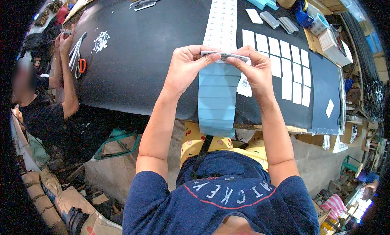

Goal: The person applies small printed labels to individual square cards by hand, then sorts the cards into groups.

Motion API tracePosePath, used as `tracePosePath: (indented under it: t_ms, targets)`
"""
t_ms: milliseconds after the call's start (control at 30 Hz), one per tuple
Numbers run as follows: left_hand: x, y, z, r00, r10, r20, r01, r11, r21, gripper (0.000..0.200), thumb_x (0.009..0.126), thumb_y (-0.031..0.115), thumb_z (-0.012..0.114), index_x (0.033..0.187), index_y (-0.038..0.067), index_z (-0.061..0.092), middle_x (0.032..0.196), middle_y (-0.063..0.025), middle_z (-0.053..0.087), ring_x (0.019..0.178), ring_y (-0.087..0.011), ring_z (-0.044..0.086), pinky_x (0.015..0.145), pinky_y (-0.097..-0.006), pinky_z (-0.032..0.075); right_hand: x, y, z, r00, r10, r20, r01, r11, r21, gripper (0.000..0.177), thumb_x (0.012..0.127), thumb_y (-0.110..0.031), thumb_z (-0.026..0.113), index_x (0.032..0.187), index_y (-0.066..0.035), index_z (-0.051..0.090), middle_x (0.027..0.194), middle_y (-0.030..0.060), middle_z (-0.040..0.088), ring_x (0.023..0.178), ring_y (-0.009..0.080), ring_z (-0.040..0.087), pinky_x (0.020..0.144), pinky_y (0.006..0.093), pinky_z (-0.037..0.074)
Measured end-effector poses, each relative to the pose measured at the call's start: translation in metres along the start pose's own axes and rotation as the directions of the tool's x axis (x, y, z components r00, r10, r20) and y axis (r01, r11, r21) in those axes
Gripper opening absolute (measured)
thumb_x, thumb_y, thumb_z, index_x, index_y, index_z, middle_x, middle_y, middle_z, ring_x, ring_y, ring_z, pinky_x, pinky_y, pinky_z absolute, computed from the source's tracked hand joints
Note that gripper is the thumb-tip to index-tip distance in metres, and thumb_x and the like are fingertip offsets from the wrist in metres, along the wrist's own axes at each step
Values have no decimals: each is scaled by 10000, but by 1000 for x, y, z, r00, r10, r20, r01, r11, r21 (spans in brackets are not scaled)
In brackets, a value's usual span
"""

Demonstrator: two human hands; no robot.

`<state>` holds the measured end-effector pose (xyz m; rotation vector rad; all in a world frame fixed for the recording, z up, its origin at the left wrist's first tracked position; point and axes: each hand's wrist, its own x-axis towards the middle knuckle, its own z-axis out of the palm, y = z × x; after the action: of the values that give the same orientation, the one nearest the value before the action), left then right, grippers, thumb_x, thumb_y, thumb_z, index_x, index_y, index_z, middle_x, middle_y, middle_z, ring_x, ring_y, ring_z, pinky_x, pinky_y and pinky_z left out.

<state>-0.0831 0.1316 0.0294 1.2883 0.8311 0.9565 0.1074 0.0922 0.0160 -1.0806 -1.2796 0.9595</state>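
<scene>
Far left: a co-worker's hand [65, 38] is raised over the black counter [138, 60], with orange-handled scissors [81, 66] lying just beside that arm.

Centre: my left hand [185, 68] pinches, thumb against forefinger, one end of a thin flat piece [223, 56]. It sits at the upper end of the blue strip [216, 101], which hangs down over the counter's near edge. I cannot tell whether it is a separate label or the strip's fold.

My right hand [254, 70] pinches the other end the same way.

Judgement: paper-light, limp, creases readily and may be sticky. Grip the edges only, with fingertips.

Right: rows of white cards [290, 68] lie flat.
</scene>
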Motion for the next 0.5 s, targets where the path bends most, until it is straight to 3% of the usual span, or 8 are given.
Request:
tracePosePath:
  t_ms: [500]
  targets:
    - [4, -4, 2, 999, 38, -29, -37, 999, 30, 118, 813, 57, 733, 909, -3, 701, 853, -45, 700, 748, -67, 622, 664, -194, 483, 6, -2, -1, 999, -30, 22, 32, 996, -88, 79, 767, -102, 766, 840, -77, 756, 804, 25, 675, 815, 99, 592, 751, 255, 447]
